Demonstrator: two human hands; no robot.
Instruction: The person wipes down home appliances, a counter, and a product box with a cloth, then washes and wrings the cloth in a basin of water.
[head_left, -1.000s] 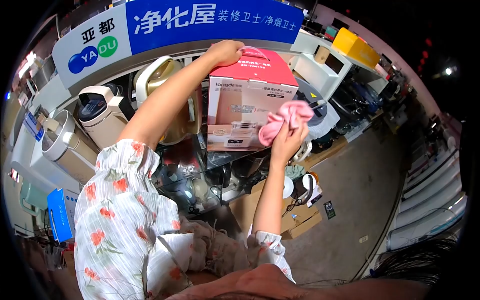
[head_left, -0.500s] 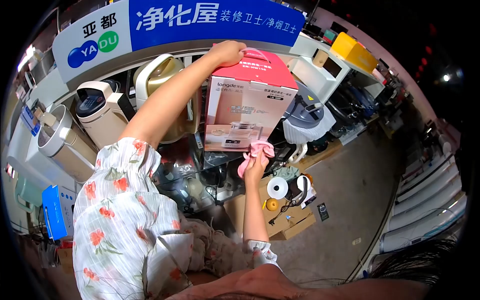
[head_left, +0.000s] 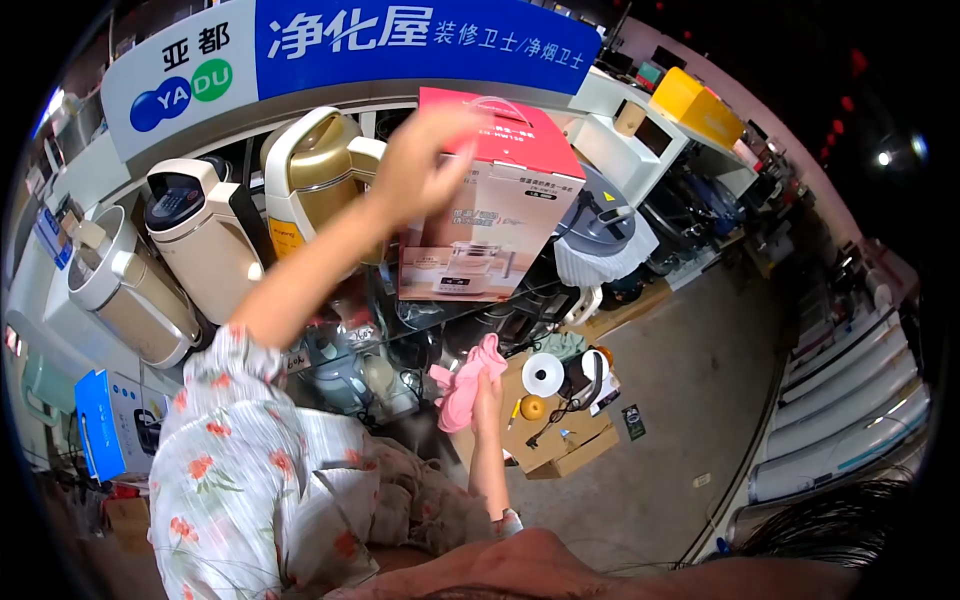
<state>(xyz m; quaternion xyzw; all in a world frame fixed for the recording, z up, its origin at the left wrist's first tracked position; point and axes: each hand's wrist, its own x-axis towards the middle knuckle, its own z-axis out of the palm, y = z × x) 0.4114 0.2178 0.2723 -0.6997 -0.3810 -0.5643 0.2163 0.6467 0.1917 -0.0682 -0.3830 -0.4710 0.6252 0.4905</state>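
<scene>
A red and beige product box [head_left: 490, 215] with a kettle pictured on its front stands on the glass shelf. My left hand [head_left: 425, 160] is in front of the box's upper left part, off its carrying handle; motion smears the fingers. Lower down, my right hand [head_left: 487, 400] is closed around a crumpled pink cloth [head_left: 467, 385], away from the box. To the left of the box stands a gold soymilk maker [head_left: 318, 165], partly behind my left forearm.
More beige jug-shaped appliances [head_left: 205, 235] line the shelf on the left. A grey round cooker [head_left: 600, 215] sits right of the box. On the floor, an open cardboard box [head_left: 570, 450] has a white disc [head_left: 543, 374] and a cord on it. A blue sign [head_left: 420, 40] spans the back.
My left hand has let go of the box's handle and moved down and left. The right hand has drawn the cloth down from the box's lower edge, toward me.
</scene>
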